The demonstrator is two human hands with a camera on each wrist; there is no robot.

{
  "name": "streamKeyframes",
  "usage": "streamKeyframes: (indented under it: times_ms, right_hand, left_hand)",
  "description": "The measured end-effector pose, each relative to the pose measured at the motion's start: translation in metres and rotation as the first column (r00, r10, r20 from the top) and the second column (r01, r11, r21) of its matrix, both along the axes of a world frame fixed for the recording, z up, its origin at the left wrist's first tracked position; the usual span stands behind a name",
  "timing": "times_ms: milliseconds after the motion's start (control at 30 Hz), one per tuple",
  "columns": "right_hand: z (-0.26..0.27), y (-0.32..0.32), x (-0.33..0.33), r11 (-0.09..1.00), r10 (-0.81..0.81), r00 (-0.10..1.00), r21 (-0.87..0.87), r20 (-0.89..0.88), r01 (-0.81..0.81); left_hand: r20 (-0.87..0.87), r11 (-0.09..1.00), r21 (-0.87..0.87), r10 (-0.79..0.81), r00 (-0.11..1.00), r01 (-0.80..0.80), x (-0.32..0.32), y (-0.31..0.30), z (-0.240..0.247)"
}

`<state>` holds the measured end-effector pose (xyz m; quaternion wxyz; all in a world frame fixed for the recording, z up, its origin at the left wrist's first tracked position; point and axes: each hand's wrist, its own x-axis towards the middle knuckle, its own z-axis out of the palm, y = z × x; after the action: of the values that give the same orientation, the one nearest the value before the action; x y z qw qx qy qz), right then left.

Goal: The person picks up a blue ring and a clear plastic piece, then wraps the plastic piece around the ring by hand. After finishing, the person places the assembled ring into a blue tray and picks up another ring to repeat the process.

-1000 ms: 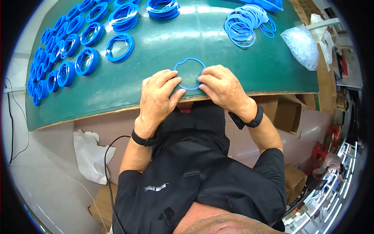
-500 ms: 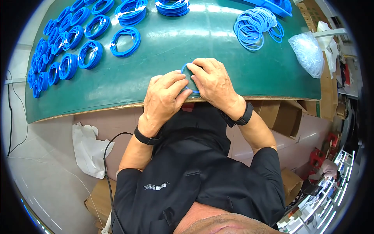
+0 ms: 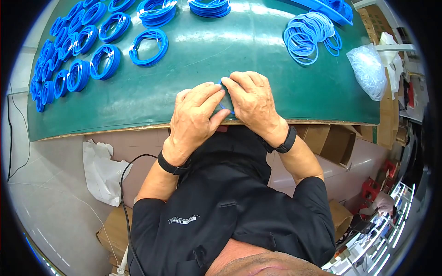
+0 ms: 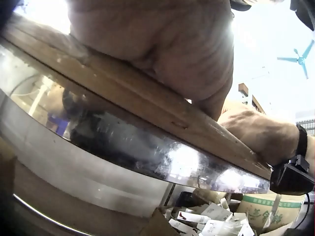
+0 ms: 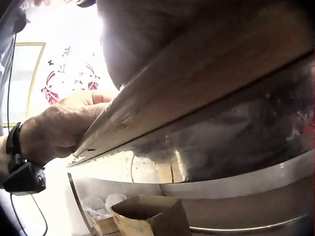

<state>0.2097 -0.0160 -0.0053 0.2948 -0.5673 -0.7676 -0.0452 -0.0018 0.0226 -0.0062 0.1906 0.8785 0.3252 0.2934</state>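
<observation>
Near the front edge of the green table (image 3: 184, 94), both hands meet over a thin blue ring (image 3: 223, 106). My left hand (image 3: 195, 110) pinches its left side between fingers and thumb. From the other side my right hand (image 3: 253, 101) grips it, fingertips almost meeting those of the left. Only short blue pieces show in the gap; the hands hide the rest. In the left wrist view the left palm (image 4: 162, 49) fills the top above the wooden table edge (image 4: 123, 93); the ring is out of sight in both wrist views.
Banded bundles of blue rings (image 3: 149, 47) stand in rows at the left and back. At the back right lies a loose pile of lighter blue rings (image 3: 307, 34), beside a blue tray (image 3: 322, 10) and a clear plastic bag (image 3: 367, 71). An open cardboard box (image 3: 338, 145) is below the table.
The right hand has moved left toward the left hand, so the ring, widely visible between them earlier, is now mostly covered. The head view has shifted slightly.
</observation>
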Motion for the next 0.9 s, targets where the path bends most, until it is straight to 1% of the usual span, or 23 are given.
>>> streamKeyframes:
  times_ms: [900]
  right_hand:
    - [-0.0031,-0.0002,-0.0005,1.000,-0.006,1.000,0.030,0.002,0.006]
  left_hand:
    - [-0.008,1.000,0.003,0.007,1.000,-0.007,0.0004,-0.0004,0.0000]
